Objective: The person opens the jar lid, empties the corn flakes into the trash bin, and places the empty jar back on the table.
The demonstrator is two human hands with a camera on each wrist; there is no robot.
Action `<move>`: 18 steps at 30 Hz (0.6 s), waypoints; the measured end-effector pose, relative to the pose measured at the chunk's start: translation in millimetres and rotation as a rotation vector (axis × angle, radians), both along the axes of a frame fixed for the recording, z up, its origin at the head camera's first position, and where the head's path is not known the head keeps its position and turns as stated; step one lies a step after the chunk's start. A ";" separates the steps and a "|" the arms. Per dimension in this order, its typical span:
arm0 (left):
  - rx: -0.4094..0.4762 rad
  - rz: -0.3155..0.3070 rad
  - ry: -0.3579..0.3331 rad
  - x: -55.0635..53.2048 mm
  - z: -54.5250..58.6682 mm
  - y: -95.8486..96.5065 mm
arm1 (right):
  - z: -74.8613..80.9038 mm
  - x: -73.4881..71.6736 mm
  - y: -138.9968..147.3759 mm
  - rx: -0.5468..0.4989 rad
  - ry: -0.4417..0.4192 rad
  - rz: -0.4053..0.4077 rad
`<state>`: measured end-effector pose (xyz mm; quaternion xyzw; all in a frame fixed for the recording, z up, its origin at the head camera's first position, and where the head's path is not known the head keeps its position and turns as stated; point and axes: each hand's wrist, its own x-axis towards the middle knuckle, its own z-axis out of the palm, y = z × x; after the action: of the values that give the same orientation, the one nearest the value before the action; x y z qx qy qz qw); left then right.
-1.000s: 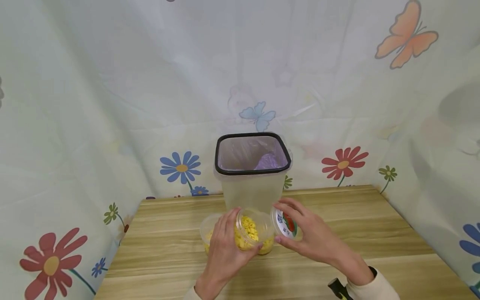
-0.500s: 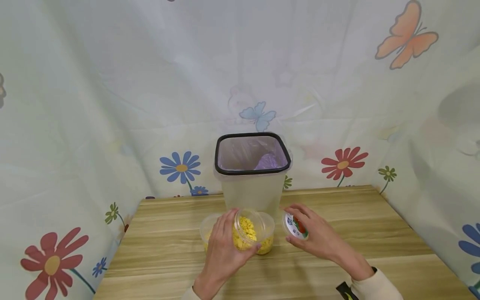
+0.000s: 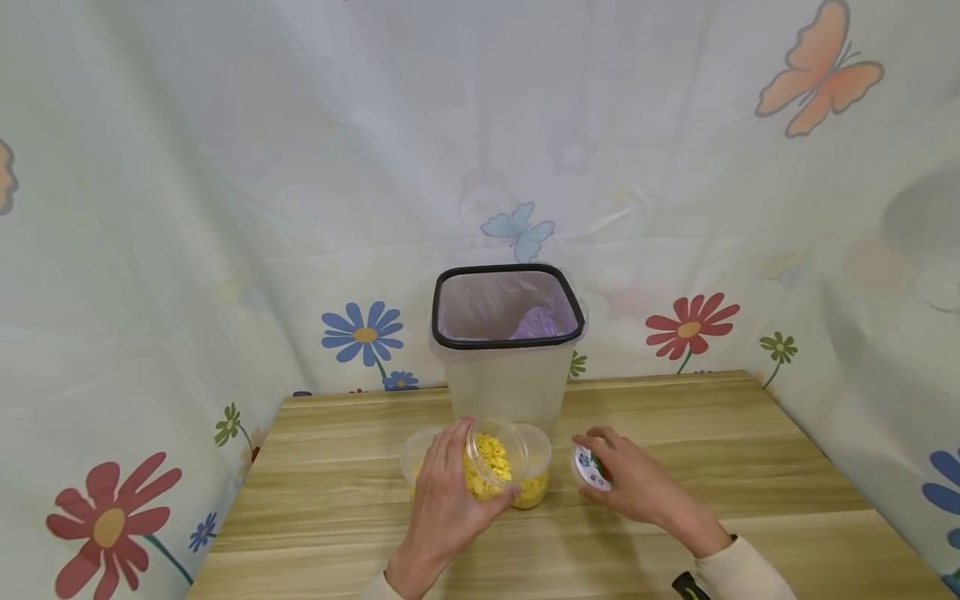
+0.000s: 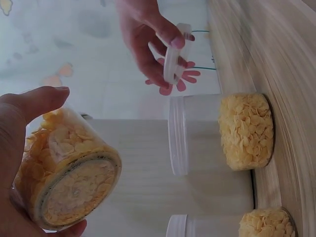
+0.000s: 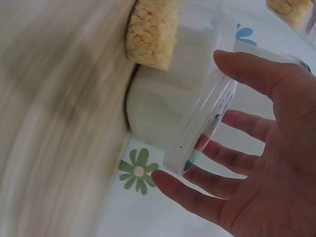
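Note:
My left hand (image 3: 448, 510) grips a clear plastic jar (image 3: 491, 460) of yellow flakes, lidless and tilted. In the left wrist view, the flakes show through the base of this held jar (image 4: 81, 185). A round lid (image 3: 590, 468) with a printed label is pinched by its rim in my right hand (image 3: 637, 482), apart from the jar and over the table's right part. Close behind the held jar stands a second jar (image 3: 536, 486) with flakes in its lower part. A third jar (image 3: 415, 450) stands to the left, partly hidden by my left hand.
At the back of the wood-grain table (image 3: 345, 492) stands a pale bin (image 3: 506, 383) with a black rim and a purple bag inside. A curtain (image 3: 262, 167) printed with flowers and butterflies hangs around the table. A dark strap end (image 3: 686, 585) dangles by the right sleeve.
My right hand has drawn the lid away from the held jar, to the right and lower toward the table. The left hand and its jar have barely moved.

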<state>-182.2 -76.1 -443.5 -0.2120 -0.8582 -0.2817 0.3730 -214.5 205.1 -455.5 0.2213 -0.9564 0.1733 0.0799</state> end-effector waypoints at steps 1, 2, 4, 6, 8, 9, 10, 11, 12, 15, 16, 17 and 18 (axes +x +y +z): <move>-0.001 0.001 -0.005 -0.2 0.0 -0.3 | -1.9 -0.8 0.0 0.001 -0.004 -0.005; -0.001 0.004 -0.014 -0.3 -0.1 -0.7 | -3.8 -1.6 0.0 0.002 -0.012 -0.015; -0.002 0.004 -0.017 -0.7 -0.4 -1.5 | -7.2 -2.7 -0.1 0.003 -0.030 -0.039; -0.001 0.005 -0.022 -1.0 -0.9 -2.2 | -10.7 -3.5 -0.2 0.005 -0.051 -0.063; -0.001 0.007 -0.027 -1.4 -1.5 -2.7 | -14.2 -3.5 -0.9 0.008 -0.071 -0.087; -0.002 0.007 -0.029 -1.6 -1.8 -2.9 | -16.2 -3.5 -1.3 0.013 -0.078 -0.094; -0.002 0.008 -0.031 -1.8 -2.1 -3.0 | -18.1 -3.3 -1.9 0.018 -0.087 -0.101; -0.002 0.007 -0.034 -1.9 -2.4 -3.0 | -20.3 -3.3 -2.5 0.026 -0.093 -0.106; -0.004 0.007 -0.035 -2.1 -2.6 -2.9 | -22.4 -3.2 -3.3 0.032 -0.100 -0.112; -0.012 0.011 -0.035 -2.4 -2.8 -2.8 | -28.6 -3.3 -5.6 0.047 -0.119 -0.131; -0.015 0.011 -0.037 -2.6 -2.6 -2.8 | -30.4 -3.5 -6.5 0.051 -0.124 -0.137; -0.019 0.013 -0.040 -2.6 -2.5 -2.8 | -32.0 -3.8 -7.0 0.057 -0.125 -0.141; -0.021 0.014 -0.045 -2.6 -2.3 -2.8 | -33.5 -4.0 -7.5 0.061 -0.127 -0.145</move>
<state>-184.9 -78.8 -445.8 -0.2035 -0.8707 -0.2748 0.3534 -218.5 197.7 -489.0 0.1423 -0.9778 0.1517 0.0247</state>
